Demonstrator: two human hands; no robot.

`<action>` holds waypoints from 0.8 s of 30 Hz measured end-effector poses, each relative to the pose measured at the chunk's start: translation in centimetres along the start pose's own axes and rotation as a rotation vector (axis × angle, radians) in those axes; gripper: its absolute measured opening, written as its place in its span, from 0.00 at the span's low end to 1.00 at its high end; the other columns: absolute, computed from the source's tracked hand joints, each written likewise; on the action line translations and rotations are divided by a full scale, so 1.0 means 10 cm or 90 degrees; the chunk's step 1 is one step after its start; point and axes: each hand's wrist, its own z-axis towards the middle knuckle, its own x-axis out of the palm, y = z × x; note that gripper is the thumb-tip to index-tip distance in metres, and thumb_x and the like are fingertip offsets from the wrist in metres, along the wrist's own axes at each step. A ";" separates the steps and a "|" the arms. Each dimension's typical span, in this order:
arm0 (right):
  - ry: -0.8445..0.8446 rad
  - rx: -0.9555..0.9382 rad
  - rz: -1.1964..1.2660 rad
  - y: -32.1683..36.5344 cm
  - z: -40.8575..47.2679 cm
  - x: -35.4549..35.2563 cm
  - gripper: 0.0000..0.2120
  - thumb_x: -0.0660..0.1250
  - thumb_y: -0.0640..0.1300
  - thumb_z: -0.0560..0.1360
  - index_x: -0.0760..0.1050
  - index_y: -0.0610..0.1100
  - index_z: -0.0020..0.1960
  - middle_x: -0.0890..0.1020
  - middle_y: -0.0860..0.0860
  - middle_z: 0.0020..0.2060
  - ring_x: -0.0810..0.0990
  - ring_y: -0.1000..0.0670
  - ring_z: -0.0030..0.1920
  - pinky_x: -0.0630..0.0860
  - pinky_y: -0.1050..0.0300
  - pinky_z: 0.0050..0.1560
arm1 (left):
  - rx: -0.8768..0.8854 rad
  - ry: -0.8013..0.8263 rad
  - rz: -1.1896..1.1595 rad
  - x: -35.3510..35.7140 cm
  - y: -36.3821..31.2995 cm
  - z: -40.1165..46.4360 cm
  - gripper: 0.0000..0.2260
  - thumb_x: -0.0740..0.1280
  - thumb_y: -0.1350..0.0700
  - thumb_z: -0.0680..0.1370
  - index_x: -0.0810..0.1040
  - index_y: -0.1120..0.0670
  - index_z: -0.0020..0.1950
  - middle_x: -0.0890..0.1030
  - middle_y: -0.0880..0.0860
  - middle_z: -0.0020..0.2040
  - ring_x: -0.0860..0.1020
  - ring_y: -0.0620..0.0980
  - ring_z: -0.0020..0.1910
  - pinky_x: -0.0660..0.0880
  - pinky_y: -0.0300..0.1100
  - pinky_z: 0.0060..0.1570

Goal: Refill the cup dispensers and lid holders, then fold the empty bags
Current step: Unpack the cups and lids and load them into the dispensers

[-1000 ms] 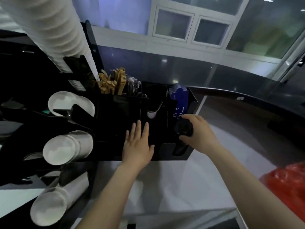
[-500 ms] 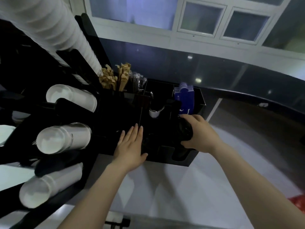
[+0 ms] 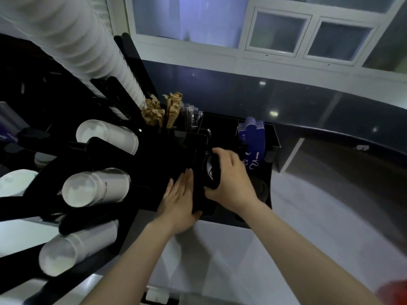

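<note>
Stack of black plastic lids (image 3: 211,172) gripped in right hand (image 3: 233,181), thumb at near end, fingers curled over far end. Stack's long axis running roughly away from the wearer, near-to-far, tilted slightly; flat lid faces turned left twd the left hand. Held over middle slot of black plastic countertop organizer (image 3: 272,190), betw. tall black divider panel (image 3: 196,148) and blue printed cardboard sleeves (image 3: 252,139). Whether stack touches slot floor: can't tell, too dark.

Left hand (image 3: 179,201) flat, fingers straight and together, pointing away and slightly right; palm pressed on black organizer front, thumb hooked at its lower edge just beside the lid stack. Gripping nothing.

Left side: black cup dispenser rack (image 3: 44,175) w/ horizontal stacks of white paper cups (image 3: 97,188), open mouths facing the camera, long axes pointing back-right. Three such stacks, upper, middle, lower. Tall ribbed white cup column (image 3: 72,38) slanting from top-left down twd rack.

Behind organizer: brown paper-wrapped sticks (image 3: 163,111) upright in rear compartment, clear-wrapped dark straws (image 3: 191,116) just beside them. Second dark lid stack (image 3: 261,188) low in right compartment, dim. Pale grey counter (image 3: 220,260) under forearms. Red object (image 3: 396,291) at lower-right corner, blurred.
</note>
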 end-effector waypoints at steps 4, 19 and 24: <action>0.013 -0.018 -0.122 -0.06 -0.01 0.19 0.42 0.74 0.49 0.63 0.58 0.49 0.71 0.64 0.45 0.67 0.66 0.38 0.65 0.70 0.47 0.61 | -0.010 0.006 0.005 0.02 0.00 0.02 0.48 0.63 0.41 0.75 0.23 0.54 0.69 0.34 0.54 0.77 0.28 0.45 0.70 0.22 0.40 0.63; 0.181 -0.057 -0.509 -0.11 -0.01 0.64 0.42 0.60 0.62 0.75 0.43 0.42 0.77 0.54 0.37 0.75 0.45 0.36 0.76 0.25 0.28 0.60 | -0.012 0.036 -0.006 -0.04 -0.01 0.02 0.47 0.62 0.41 0.76 0.30 0.57 0.74 0.35 0.54 0.77 0.34 0.47 0.75 0.26 0.42 0.66; 0.161 -0.123 -0.487 -0.11 -0.12 0.60 0.40 0.62 0.60 0.75 0.52 0.40 0.77 0.59 0.41 0.75 0.53 0.40 0.76 0.23 0.32 0.60 | -0.012 0.058 0.005 -0.06 -0.02 0.02 0.48 0.63 0.40 0.75 0.30 0.57 0.74 0.35 0.54 0.77 0.35 0.48 0.76 0.27 0.42 0.67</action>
